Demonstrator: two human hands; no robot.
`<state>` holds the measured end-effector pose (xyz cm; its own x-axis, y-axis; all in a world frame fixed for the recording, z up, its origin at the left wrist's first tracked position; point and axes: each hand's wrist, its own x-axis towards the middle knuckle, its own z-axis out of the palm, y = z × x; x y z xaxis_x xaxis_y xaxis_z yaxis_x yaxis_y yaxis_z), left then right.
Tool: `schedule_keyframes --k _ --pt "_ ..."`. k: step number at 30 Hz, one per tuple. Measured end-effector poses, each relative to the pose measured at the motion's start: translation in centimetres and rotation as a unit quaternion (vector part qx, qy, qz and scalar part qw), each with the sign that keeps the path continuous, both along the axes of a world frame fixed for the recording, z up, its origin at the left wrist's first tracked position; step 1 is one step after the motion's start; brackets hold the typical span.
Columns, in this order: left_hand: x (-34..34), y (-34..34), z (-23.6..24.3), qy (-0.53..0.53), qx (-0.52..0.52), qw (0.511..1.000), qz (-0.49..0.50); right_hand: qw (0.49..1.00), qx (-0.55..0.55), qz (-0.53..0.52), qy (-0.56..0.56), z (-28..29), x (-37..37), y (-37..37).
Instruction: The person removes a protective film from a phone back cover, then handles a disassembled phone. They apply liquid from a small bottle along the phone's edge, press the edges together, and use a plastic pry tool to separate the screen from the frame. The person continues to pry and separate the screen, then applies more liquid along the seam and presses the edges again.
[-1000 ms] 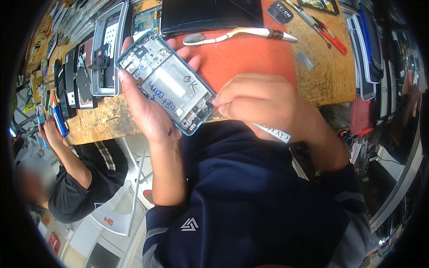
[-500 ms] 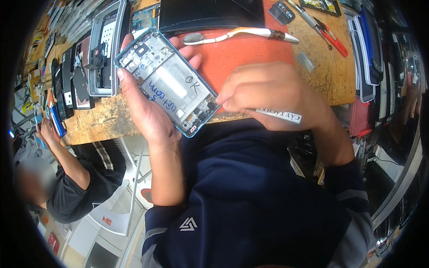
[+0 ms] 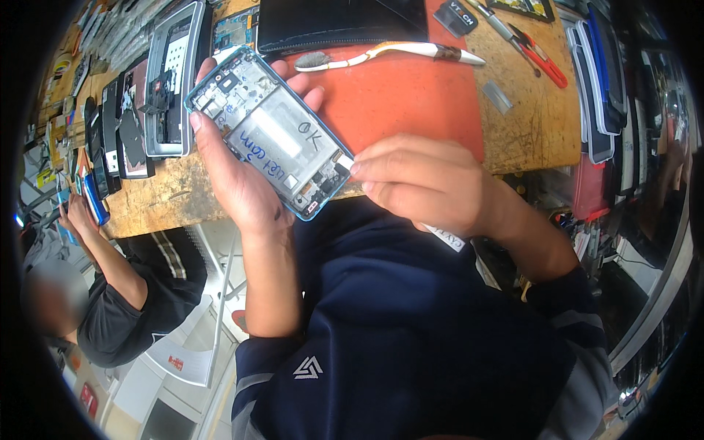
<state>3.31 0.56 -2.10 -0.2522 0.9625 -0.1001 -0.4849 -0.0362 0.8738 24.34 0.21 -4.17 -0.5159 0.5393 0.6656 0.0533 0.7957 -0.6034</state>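
My left hand (image 3: 248, 192) is wrapped round a phone frame (image 3: 276, 139) with a blue rim, thumb along one side and fingertips round the other. Its inner side faces up, showing a silver recess with blue and black handwriting and small parts at both ends. My right hand (image 3: 440, 180) pinches a thin flat pry tool (image 3: 447, 240); a white labelled end sticks out below the palm. The tool's other end is hidden behind the fingers. The right fingertips are at the frame's lower right edge, beside a small whitish piece (image 3: 342, 160).
An orange mat (image 3: 403, 103) lies on the wooden bench, with a toothbrush (image 3: 389, 51) and a black flat case (image 3: 341, 26). Red-handled pliers (image 3: 546, 66) lie far right. A grey tray (image 3: 154, 110) and phone parts crowd the left, where another person (image 3: 125, 301) sits.
My right hand has turned and lowered slightly, so the tool's labelled end points further down. The whitish piece now shows by the fingertips. The phone frame has shifted slightly left.
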Motion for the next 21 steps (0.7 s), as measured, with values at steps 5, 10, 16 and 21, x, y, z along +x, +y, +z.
schedule_keyframes --k 5,10,16,21 --pt "0.0 0.0 0.0 0.004 0.0 1.0 -0.005 0.999 0.01 -0.036 -0.008 0.3 -0.2 -0.9" --pt "-0.3 -0.1 -0.3 -0.031 0.008 0.999 -0.009 0.995 -0.021 -0.088 0.04 -0.3 -1.3 -1.5" --pt "-0.7 -0.2 -0.8 -0.104 0.038 0.993 -0.028 0.984 -0.082 -0.142 0.063 -0.1 -2.1 -2.6" --pt "-1.1 -0.3 -1.1 -0.16 0.068 0.983 -0.05 0.978 -0.094 -0.162 0.097 -0.1 -2.7 -2.6"
